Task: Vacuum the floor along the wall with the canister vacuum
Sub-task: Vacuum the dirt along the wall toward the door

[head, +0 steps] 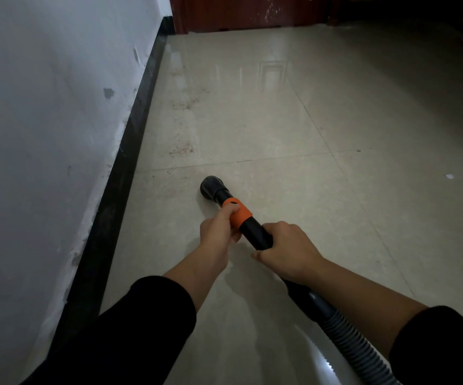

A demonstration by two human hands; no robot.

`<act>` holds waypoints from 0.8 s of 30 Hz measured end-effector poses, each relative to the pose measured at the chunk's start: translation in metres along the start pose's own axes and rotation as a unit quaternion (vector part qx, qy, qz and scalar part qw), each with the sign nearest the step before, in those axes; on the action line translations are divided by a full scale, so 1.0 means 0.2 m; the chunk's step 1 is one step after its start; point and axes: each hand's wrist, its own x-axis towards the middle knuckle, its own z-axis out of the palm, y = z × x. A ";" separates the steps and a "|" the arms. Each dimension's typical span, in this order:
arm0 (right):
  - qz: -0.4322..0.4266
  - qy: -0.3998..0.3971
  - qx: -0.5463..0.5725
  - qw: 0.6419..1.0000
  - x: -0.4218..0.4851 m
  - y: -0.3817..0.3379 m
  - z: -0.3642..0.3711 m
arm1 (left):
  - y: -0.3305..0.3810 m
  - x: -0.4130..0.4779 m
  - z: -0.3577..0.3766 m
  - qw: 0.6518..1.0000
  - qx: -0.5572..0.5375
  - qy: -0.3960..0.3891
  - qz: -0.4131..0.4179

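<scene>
A black vacuum wand [255, 230] with an orange collar [240, 215] points down at the beige tiled floor [294, 129]. Its round black nozzle [212, 187] rests on the tile, some way to the right of the black baseboard [130, 151]. My left hand [219, 229] grips the wand at the orange collar, thumb on top. My right hand [288, 250] grips the black tube just behind it. The ribbed grey hose [347, 340] runs from the wand to the lower right, out of view. Brownish dust specks [181, 150] lie on the floor ahead, near the baseboard.
A white scuffed wall [44, 120] runs along the left. A dark red wooden door [241, 12] closes the far end. More dust [183, 102] lies farther along the wall. A small white scrap [449, 176] lies on the tile at right. The right side is dim.
</scene>
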 end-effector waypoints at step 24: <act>-0.034 -0.056 0.085 0.994 0.20 -0.10 0.01 | 0.08 0.10 -0.12 0.997 -0.014 0.056 0.050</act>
